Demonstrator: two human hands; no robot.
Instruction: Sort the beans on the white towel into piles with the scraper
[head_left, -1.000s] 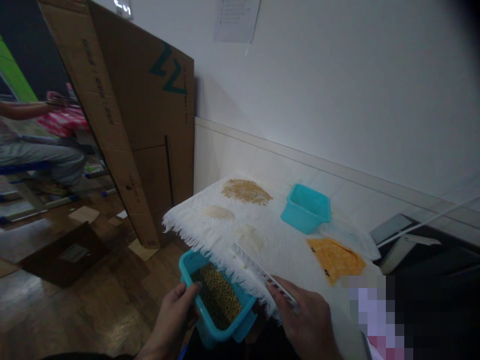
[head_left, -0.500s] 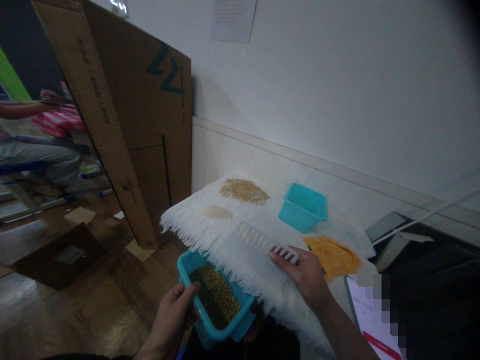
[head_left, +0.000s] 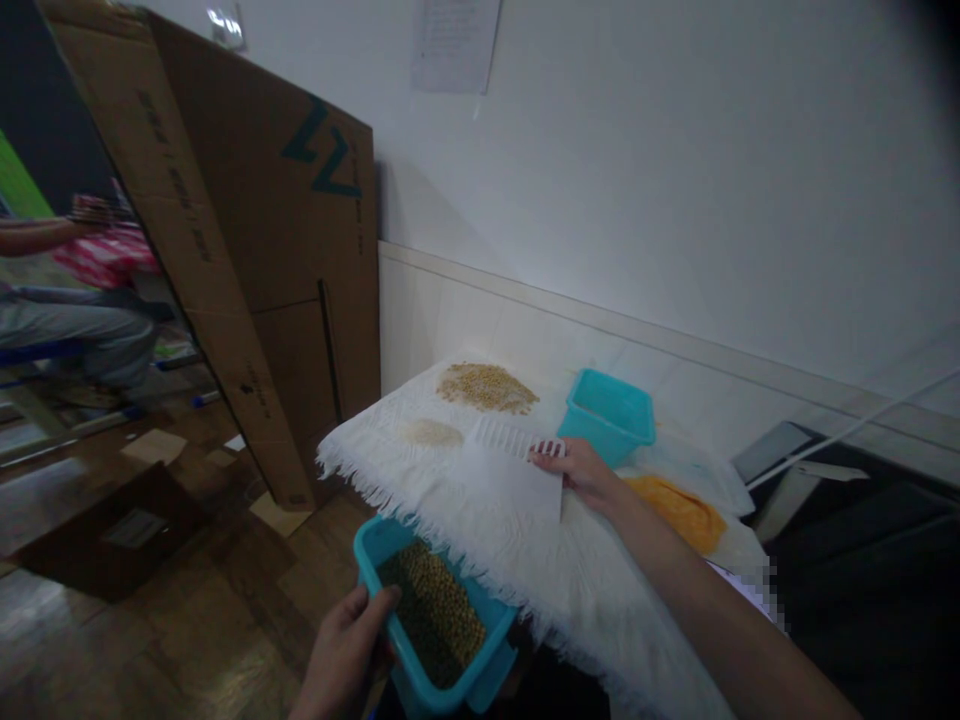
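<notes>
My left hand (head_left: 346, 640) grips the left rim of a teal plastic bin (head_left: 501, 640), thumb over the edge. The bin sits below the front edge of a white fringed cloth (head_left: 442, 500). Inside it lie yellow beans (head_left: 442, 595) and small dark-green beans (head_left: 424, 630). My right hand (head_left: 589, 475) is closed on a flat white plastic sheet (head_left: 517, 485) with a row of slots along its far edge. The sheet is over the cloth, close to a small pile of pale grain (head_left: 431, 432). Farther back lies a pile of yellow beans (head_left: 487, 388).
A second teal bin (head_left: 615, 400) stands on the cloth near the wall. To its right are an orange cloth (head_left: 679, 510) and a clear plastic bag (head_left: 697, 465). A tall cardboard box (head_left: 277, 260) rises at left; a person (head_left: 75, 310) sits beyond it.
My right hand has moved the slotted white sheet forward and left, closer to the piles, and tilted it. My left hand still holds the bin's rim.
</notes>
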